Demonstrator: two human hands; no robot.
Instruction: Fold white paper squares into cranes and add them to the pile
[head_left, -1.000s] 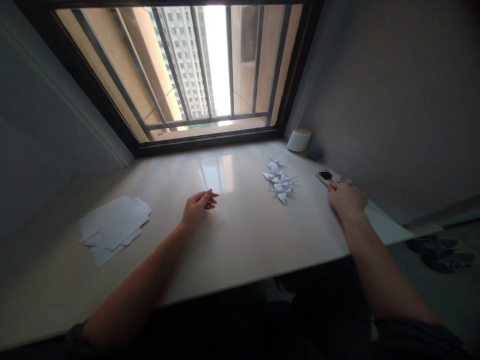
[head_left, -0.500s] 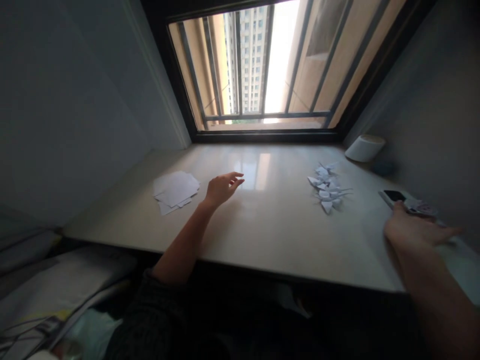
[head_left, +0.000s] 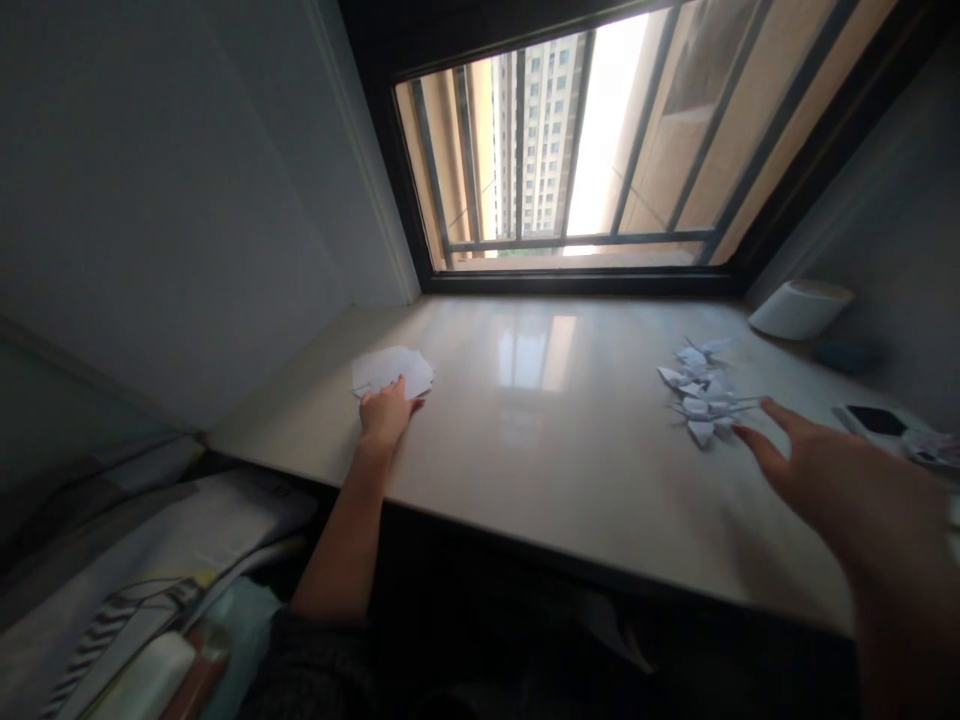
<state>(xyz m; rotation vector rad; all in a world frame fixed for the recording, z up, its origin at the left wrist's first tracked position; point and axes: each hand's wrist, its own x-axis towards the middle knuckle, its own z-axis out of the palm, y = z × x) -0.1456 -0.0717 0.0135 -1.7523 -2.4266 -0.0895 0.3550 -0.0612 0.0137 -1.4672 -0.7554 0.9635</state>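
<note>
My left hand (head_left: 385, 412) rests on the near side of a stack of white paper sheets (head_left: 394, 367) at the left of the white tabletop. Its fingers lie over the top sheet, the thumb stands apart at the right edge, and the hand covers part of the pile. At the right, my right hand (head_left: 817, 470) hovers beside a cluster of folded white paper cranes (head_left: 701, 385). Thumb and index finger are spread, with nothing visible between them. The index fingertip is close to a crane's thin point; whether they touch I cannot tell.
A phone-like device (head_left: 874, 420) lies beyond my right hand. A white cylindrical object (head_left: 801, 308) stands in the back right corner. The barred window (head_left: 570, 285) borders the table's far side. Bags and other items (head_left: 187, 560) sit below the table at left.
My left hand has moved left from mid-table onto the paper stack. My right hand has come left from the device to the cranes. The view has turned slightly left.
</note>
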